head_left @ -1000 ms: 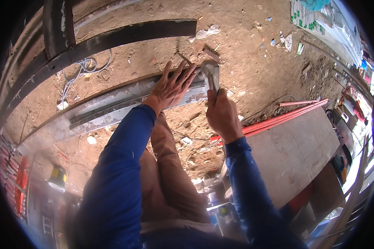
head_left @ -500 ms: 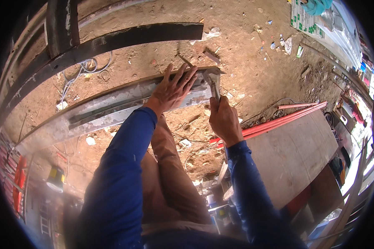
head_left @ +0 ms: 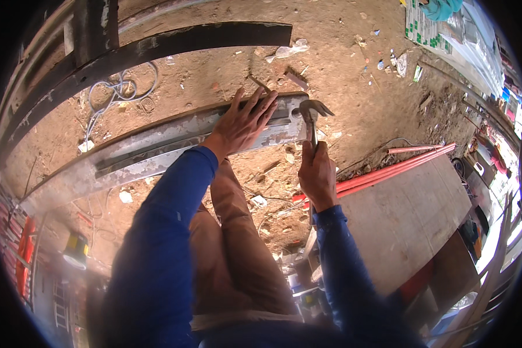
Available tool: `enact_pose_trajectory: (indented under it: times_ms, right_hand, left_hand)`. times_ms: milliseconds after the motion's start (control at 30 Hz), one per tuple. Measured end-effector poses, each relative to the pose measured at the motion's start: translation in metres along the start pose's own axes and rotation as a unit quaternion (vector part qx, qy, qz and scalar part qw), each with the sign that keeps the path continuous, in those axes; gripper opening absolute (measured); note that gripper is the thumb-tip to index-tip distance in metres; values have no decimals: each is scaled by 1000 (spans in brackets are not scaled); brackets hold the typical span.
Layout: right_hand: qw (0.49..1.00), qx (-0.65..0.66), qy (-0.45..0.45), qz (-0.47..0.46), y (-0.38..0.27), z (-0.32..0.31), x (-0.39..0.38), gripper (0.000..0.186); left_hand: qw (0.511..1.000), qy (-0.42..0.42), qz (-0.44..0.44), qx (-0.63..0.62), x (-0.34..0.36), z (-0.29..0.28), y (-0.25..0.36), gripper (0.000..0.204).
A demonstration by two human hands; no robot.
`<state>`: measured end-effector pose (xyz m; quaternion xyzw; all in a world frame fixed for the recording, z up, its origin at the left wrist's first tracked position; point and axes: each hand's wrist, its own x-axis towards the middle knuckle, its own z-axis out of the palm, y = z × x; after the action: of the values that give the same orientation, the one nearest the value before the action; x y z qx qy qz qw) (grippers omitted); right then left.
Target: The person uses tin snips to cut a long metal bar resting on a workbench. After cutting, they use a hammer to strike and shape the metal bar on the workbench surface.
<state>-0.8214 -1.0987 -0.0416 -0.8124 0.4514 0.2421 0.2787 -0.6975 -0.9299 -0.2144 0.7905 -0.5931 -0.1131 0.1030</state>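
My right hand (head_left: 319,180) grips the handle of a claw hammer (head_left: 314,111). The hammer's head is at the right end of a long grey, patchy metal beam (head_left: 69,181); whether it touches the metal I cannot tell. Across the beam's surface runs a narrow dark groove or strip (head_left: 156,155). My left hand (head_left: 243,120) lies on the beam a little left of the hammer, its fingers stretched out and slightly spread. A thin stick-like piece (head_left: 258,83) pokes out past those fingertips.
A dark metal frame (head_left: 185,43) stands beyond the beam, with a loop of grey cable (head_left: 119,90) by it. Orange-red pipes (head_left: 397,168) lie along a large flat board (head_left: 406,214) at right. Litter dots the dirt ground, including a small brown block (head_left: 296,79).
The hammer and my right hand have shifted slightly right, and the hammer head is turned differently. My left hand stays in place on the beam. The view has tilted a little.
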Motion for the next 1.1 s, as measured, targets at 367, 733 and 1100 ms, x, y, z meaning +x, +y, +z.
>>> enact_pose_trajectory:
  times_ms: [367, 733, 1100]
  right_hand:
    - [999, 16, -42, -16, -26, -2, -9, 40]
    - [997, -22, -68, 2, -68, 1, -11, 42]
    - [997, -33, -65, -6, -42, 17, -17, 39]
  left_hand:
    - [993, -33, -8, -115, -20, -31, -10, 94]
    - [997, -62, -38, -4, -22, -6, -8, 85]
    - [998, -47, -51, 7, -25, 2, -5, 80]
